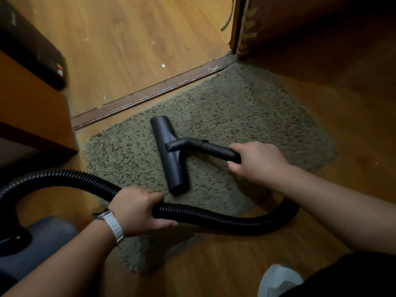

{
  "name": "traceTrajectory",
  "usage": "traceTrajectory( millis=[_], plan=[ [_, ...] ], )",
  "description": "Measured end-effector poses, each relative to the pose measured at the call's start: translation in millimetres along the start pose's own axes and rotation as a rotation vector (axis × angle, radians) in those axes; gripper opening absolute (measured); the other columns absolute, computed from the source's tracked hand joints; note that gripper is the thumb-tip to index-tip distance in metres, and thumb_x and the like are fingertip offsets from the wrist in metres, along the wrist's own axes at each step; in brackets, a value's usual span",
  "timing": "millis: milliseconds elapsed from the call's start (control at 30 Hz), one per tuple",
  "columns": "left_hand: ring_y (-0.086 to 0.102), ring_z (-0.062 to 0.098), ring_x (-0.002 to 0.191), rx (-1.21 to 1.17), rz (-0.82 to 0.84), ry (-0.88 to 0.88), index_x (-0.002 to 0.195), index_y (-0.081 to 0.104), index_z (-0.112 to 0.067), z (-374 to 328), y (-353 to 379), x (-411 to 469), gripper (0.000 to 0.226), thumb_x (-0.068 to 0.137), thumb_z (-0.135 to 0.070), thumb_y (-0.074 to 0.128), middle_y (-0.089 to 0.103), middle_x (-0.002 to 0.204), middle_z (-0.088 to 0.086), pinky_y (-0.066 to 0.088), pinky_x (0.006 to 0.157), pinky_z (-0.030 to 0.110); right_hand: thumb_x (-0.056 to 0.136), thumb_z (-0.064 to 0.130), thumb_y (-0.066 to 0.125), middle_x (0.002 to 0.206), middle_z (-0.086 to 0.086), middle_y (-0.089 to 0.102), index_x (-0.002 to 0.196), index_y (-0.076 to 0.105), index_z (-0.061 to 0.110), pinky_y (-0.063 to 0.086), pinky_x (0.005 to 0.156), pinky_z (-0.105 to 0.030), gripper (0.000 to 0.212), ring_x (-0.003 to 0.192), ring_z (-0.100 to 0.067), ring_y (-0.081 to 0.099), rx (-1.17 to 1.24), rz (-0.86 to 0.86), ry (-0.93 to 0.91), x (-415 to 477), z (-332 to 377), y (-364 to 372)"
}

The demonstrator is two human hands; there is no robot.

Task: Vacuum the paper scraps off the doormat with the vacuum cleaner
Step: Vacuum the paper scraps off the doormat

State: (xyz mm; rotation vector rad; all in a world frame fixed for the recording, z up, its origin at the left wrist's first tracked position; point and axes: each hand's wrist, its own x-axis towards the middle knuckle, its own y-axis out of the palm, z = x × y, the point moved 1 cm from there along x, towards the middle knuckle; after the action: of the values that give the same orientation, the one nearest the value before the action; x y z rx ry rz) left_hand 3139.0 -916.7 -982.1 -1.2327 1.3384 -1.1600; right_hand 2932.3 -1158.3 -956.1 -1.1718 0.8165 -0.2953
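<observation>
Right hand (255, 161) wrapped round wand (216, 150), left hand (137, 211) curled round hose (214, 217). Nozzle (169, 155) flat on mat (257, 108), centre frame. Best: slow overlapping passes, hose slack.

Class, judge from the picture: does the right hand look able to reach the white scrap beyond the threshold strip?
Probably yes: only bare doormat and the threshold strip lie between the right hand and the white scrap. But it grips the nozzle tube, so it isn't free.
</observation>
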Motion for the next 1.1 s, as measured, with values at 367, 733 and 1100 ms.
traceTrajectory(
  millis=[367, 733, 1100],
  plan=[
    [0.058, 0.015, 0.052, 0.043, 0.094, 0.046, 0.07, 0.06, -0.028, 27.0, 24.7, -25.7, 0.064, 0.073, -0.089, 0.04, 0.057, 0.059, -0.011, 0.046, 0.054, 0.026, 0.089, 0.06, 0.054, 0.079, 0.009, 0.058, 0.112, 0.057, 0.036, 0.046, 0.057, -0.029, 0.033, 0.073, -0.016, 0.059, 0.146, 0.1, 0.154, -3.2, -24.5, 26.8],
    [0.067, 0.019, 0.08, -0.107, 0.054, -0.059, 0.103, 0.07, -0.017, 27.0, -11.0, -27.4, 0.06, 0.081, -0.069, 0.05, 0.069, 0.09, -0.003, 0.056, 0.072, 0.032, 0.09, 0.059, 0.054, 0.124, 0.004, 0.052, 0.141, 0.044, 0.032, 0.052, 0.088, -0.038, 0.059, 0.116, -0.019, 0.054, 0.049, 0.036, 0.007, -8.0, -29.0, 20.7],
    [0.067, 0.026, 0.098, -0.206, -0.042, -0.369, 0.113, 0.066, -0.017, 57.1, -131.4, -119.5, 0.055, 0.083, -0.06, 0.052, 0.07, 0.108, 0.003, 0.057, 0.079, 0.038, 0.093, 0.05, 0.058, 0.143, 0.005, 0.047, 0.143, 0.047, 0.027, 0.046, 0.102, -0.035, 0.056, 0.127, -0.017, 0.048, -0.17, 0.048, -0.669, 4.2, 127.1, -106.0]
  ],
)
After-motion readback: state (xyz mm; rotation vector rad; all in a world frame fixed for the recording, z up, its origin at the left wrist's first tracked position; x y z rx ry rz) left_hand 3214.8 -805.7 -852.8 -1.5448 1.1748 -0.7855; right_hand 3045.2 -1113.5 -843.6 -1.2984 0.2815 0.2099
